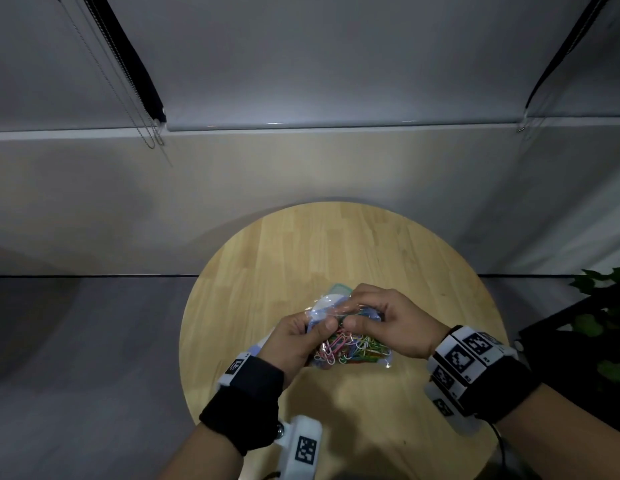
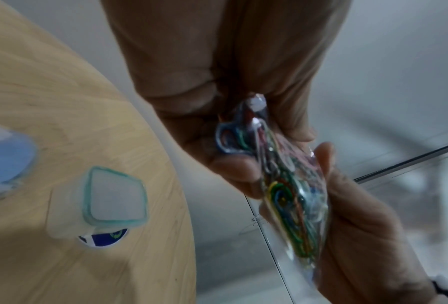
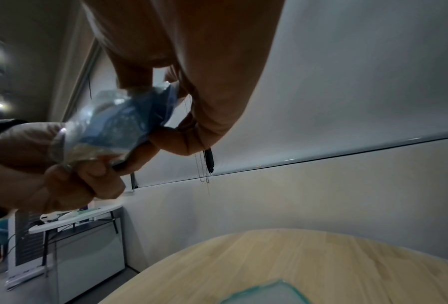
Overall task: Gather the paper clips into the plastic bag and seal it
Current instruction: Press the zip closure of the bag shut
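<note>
A clear plastic bag (image 1: 353,351) full of coloured paper clips (image 1: 339,346) is held above the round wooden table (image 1: 336,251). My left hand (image 1: 303,336) pinches the bag's upper left part, and my right hand (image 1: 377,320) pinches its top edge just beside it. In the left wrist view the plastic bag (image 2: 292,205) hangs between the fingers (image 2: 323,152) with the paper clips (image 2: 282,197) packed inside. In the right wrist view the bag's top (image 3: 119,123) is pinched by both hands. I cannot tell whether the bag's mouth is sealed.
A small clear box with a teal rim (image 2: 116,197) stands on the table behind the hands, next to a blue-tinted lid (image 2: 4,160). A dark stand with a green plant (image 1: 599,323) sits right of the table. Blind cords (image 1: 152,133) hang at the wall.
</note>
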`<state>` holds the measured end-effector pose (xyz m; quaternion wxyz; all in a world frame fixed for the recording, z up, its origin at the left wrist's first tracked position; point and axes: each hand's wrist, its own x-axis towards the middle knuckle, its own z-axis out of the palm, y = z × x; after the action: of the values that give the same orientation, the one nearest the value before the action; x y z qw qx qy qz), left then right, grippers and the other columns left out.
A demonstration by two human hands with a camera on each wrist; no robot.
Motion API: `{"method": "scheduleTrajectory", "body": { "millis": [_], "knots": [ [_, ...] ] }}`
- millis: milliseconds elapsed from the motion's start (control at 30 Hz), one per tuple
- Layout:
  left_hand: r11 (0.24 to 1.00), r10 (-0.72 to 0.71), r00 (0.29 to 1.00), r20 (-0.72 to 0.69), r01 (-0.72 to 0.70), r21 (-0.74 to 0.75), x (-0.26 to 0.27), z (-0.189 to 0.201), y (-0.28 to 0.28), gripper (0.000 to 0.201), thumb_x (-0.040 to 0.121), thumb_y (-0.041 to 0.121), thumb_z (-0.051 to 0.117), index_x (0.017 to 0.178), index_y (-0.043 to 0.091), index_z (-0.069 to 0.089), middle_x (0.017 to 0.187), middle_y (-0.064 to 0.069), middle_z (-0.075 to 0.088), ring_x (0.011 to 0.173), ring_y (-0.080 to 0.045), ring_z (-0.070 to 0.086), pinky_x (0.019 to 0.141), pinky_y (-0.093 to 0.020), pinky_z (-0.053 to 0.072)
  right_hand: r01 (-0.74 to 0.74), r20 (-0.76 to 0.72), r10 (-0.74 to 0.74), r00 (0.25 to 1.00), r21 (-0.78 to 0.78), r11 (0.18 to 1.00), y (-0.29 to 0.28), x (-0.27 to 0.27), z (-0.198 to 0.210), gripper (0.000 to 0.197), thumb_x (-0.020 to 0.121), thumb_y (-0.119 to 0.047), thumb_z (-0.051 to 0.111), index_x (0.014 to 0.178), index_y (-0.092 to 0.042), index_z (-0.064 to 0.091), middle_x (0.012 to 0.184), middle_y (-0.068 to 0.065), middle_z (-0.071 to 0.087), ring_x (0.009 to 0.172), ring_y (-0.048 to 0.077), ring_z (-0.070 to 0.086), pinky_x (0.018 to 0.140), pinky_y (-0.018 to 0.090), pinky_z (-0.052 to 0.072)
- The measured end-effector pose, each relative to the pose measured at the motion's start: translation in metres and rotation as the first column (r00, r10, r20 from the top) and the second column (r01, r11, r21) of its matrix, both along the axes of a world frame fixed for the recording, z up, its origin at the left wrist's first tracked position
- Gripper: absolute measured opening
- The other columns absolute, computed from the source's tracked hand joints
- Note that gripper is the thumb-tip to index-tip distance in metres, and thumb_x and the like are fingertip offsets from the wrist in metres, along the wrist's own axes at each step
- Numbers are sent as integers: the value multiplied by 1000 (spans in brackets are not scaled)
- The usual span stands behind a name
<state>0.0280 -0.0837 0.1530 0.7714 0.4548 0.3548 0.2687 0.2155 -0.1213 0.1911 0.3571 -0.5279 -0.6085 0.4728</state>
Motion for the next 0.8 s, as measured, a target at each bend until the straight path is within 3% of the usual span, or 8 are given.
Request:
{"method": "scheduleTrajectory", "body": {
  "millis": [67, 133, 267, 333, 433, 533, 633, 800],
  "knots": [
    [1000, 0, 1000, 3, 0, 2, 1, -1, -2, 41, 74, 22, 69, 106, -2, 64, 80, -15, 70, 62, -18, 66, 52, -22, 50, -15, 37, 15, 999, 2, 1000, 1, -2, 0, 11, 83, -18, 65, 88, -12, 73, 93, 5, 54, 88, 9, 57, 86, 27, 47],
    [1000, 4, 1000, -14, -4, 25, 0, -1, -1, 34, 76, 19, 65, 102, -2, 65, 79, -12, 71, 64, -17, 66, 55, -23, 52, -44, 61, 44, 997, -13, 999, 1, -2, -2, 20, 84, -23, 62, 84, -6, 71, 99, 15, 49, 88, 13, 53, 87, 33, 46],
    [997, 39, 997, -71, -34, 67, -2, 0, 3, 38, 70, 31, 70, 95, 3, 70, 90, -21, 68, 82, -27, 61, 76, -37, 50, -95, 58, 100, 993, -76, 993, -2, 1, -1, 14, 86, -14, 65, 96, -12, 73, 98, 0, 47, 94, 4, 53, 91, 21, 45],
    [996, 60, 994, -91, -53, 76, 0, 1, 4, 39, 69, 35, 71, 92, 4, 71, 89, -23, 67, 80, -27, 60, 74, -35, 49, -35, 15, 35, 999, -50, 998, -3, 0, -1, 16, 79, -8, 72, 94, -14, 75, 97, -2, 51, 92, 6, 56, 89, 22, 48],
    [995, 76, 994, -79, -70, 75, 3, 4, 8, 24, 79, 22, 68, 90, 1, 71, 79, -15, 71, 70, -22, 65, 67, -30, 53, 137, -148, -139, 979, -19, 990, -3, 1, 0, 24, 68, 1, 78, 89, -10, 76, 91, 5, 60, 88, 15, 63, 83, 29, 54],
    [995, 90, 993, -73, -86, 47, 4, 7, 9, 26, 79, 21, 65, 90, -2, 69, 75, -12, 71, 66, -19, 65, 62, -28, 54, 187, -247, -184, 952, -11, 982, -5, 7, 3, 29, 65, 7, 76, 92, -6, 74, 90, 12, 63, 85, 21, 65, 77, 29, 57],
    [995, 88, 994, -72, -84, 53, 6, 11, 6, 19, 84, 17, 59, 83, 2, 70, 73, -12, 70, 64, -18, 64, 58, -25, 53, 208, -212, -202, 956, 8, 978, -9, 9, 1, 22, 66, 7, 77, 83, -7, 73, 83, 10, 65, 76, 22, 64, 74, 36, 56],
    [996, 84, 994, -72, -81, 44, 8, 13, -1, 28, 79, 23, 66, 91, -2, 69, 83, -20, 69, 73, -25, 65, 68, -33, 55, 87, -38, -86, 996, 10, 996, -9, 8, -3, 9, 78, -2, 70, 78, -11, 72, 79, -7, 58, 74, 3, 59, 72, 18, 49]
  ]
}}
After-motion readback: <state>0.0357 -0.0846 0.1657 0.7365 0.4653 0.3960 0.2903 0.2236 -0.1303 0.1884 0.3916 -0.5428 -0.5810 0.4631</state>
